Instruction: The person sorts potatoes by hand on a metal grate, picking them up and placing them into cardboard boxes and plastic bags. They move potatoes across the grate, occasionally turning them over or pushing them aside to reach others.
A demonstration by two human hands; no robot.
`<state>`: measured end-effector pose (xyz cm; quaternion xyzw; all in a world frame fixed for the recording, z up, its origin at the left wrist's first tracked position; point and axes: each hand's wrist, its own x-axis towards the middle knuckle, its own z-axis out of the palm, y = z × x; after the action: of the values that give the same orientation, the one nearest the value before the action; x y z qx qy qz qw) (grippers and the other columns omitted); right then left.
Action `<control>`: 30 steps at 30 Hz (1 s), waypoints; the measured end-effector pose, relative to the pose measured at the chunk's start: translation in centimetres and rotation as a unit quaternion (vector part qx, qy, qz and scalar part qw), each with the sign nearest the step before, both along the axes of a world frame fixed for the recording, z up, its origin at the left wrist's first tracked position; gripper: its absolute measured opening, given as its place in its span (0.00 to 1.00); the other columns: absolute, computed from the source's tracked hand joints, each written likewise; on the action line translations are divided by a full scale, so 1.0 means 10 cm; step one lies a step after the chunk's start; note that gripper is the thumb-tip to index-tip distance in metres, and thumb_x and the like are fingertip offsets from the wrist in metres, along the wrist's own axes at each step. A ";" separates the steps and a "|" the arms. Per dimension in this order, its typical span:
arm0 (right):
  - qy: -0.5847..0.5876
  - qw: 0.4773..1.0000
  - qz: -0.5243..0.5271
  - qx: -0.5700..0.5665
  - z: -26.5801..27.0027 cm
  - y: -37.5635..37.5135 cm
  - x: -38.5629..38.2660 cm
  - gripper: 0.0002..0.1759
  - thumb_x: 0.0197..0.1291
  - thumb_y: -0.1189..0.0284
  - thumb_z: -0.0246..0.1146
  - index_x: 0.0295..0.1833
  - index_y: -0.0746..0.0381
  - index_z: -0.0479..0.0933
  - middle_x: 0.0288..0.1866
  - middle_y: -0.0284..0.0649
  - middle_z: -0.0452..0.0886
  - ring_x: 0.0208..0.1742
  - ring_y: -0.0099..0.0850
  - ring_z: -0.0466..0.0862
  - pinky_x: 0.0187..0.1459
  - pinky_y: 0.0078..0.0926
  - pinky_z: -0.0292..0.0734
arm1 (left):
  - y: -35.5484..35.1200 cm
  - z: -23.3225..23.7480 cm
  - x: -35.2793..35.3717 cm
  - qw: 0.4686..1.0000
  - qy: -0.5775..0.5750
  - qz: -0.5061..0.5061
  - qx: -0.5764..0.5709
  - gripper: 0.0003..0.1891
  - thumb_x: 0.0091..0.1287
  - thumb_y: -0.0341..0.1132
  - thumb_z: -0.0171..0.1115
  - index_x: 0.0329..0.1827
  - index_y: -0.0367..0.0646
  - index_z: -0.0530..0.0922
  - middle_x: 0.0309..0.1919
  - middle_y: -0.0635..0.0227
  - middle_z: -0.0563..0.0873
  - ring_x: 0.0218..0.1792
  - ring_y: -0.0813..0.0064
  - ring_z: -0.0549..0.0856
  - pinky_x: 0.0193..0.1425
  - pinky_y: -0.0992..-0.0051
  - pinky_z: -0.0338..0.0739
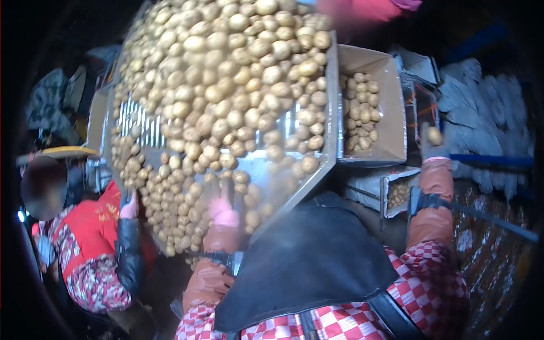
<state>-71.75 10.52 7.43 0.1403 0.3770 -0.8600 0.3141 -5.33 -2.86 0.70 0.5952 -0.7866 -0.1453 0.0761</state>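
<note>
Many potatoes (221, 85) cover a large metal sorting table (306, 184). My left hand (221, 204), in a pink and grey glove, reaches over the potatoes near the front edge, its fingers spread and blurred. Out to the right, my right hand (433, 146) is beside a single potato (434, 135), above a small open box (396, 192) with potatoes inside. Motion blurs the right hand's fingers, and their grip on the potato cannot be made out clearly.
A lined cardboard box (388, 107) holding potatoes adjoins the table's right side. A co-worker in a red apron (93, 232) stands at the left, gloved hand at the table edge. Pale sacks (481, 107) lie far right. Pink clothing (362, 8) shows beyond the table.
</note>
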 end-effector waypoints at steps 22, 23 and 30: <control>0.505 0.417 0.714 0.248 -0.31 -1.95 3.67 0.21 0.69 0.71 0.64 0.66 0.61 0.76 0.53 0.44 0.85 0.54 0.31 0.85 0.53 0.28 0.83 | 1.04 0.00 0.61 0.987 -0.067 0.138 0.037 0.36 0.62 0.57 0.66 0.74 0.60 0.70 0.76 0.53 0.64 0.77 0.48 0.58 0.78 0.40 0.48; 0.494 0.473 0.682 0.260 0.01 -2.12 3.81 0.22 0.68 0.70 0.65 0.67 0.61 0.76 0.53 0.46 0.85 0.55 0.35 0.85 0.56 0.30 0.82 | 1.04 -0.01 0.60 0.987 -0.070 0.142 0.032 0.36 0.62 0.57 0.66 0.74 0.60 0.71 0.75 0.53 0.64 0.77 0.48 0.59 0.78 0.40 0.48; 0.766 0.145 0.502 0.375 -0.15 -2.65 4.39 0.36 0.58 0.63 0.69 0.72 0.56 0.68 0.70 0.52 0.70 0.69 0.49 0.73 0.70 0.39 0.71 | 1.07 -0.07 0.62 0.987 -0.061 0.150 0.007 0.34 0.62 0.56 0.65 0.72 0.60 0.72 0.75 0.53 0.66 0.76 0.48 0.60 0.78 0.41 0.49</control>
<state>-27.82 -16.00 5.96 -0.7097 0.6881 0.0668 0.1358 0.82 7.83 0.02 0.7148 -0.6905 -0.1010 0.0446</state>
